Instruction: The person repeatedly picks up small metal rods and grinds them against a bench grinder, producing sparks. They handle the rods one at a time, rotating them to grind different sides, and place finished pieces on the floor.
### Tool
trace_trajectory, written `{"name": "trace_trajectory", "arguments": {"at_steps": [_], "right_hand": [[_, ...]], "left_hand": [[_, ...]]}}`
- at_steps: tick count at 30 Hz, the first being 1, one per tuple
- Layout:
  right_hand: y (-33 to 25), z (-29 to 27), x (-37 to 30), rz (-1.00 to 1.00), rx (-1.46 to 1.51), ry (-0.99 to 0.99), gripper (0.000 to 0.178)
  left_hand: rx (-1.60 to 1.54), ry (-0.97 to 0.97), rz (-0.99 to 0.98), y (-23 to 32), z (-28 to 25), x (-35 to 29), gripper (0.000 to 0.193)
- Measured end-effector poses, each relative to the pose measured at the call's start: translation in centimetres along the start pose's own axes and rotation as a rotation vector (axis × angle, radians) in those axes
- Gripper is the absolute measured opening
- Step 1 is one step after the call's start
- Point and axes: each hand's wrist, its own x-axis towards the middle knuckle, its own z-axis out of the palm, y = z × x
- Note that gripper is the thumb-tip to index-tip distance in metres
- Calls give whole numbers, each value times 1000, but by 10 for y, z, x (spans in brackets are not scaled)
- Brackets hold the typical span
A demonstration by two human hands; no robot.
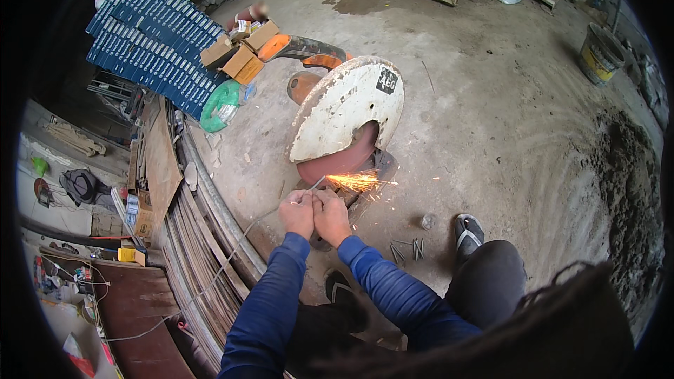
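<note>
Side by side, both fists closed, my left hand and my right hand grip a thin metal rod. Its tip touches or nearly touches the reddish-brown disc of a chop saw. Orange sparks stream to the right from that spot. Above the disc sits the saw's worn white guard, chipped along its rim. The orange and black saw handle lies farther back. My fingers hide most of the rod.
Several short metal rods and a small round piece lie by my right foot. A grey cable passes over long pipes at left. Stacked blue boxes, open cartons and a bucket stand farther off.
</note>
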Motion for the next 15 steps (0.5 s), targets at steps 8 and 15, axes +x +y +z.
{"name": "trace_trajectory", "arguments": {"at_steps": [8, 15], "right_hand": [[6, 1, 2, -1, 18, 1, 26], [4, -1, 2, -12, 37, 14, 23]], "left_hand": [[17, 4, 9, -8, 4, 5, 13], [51, 24, 44, -6, 5, 4, 13]]}}
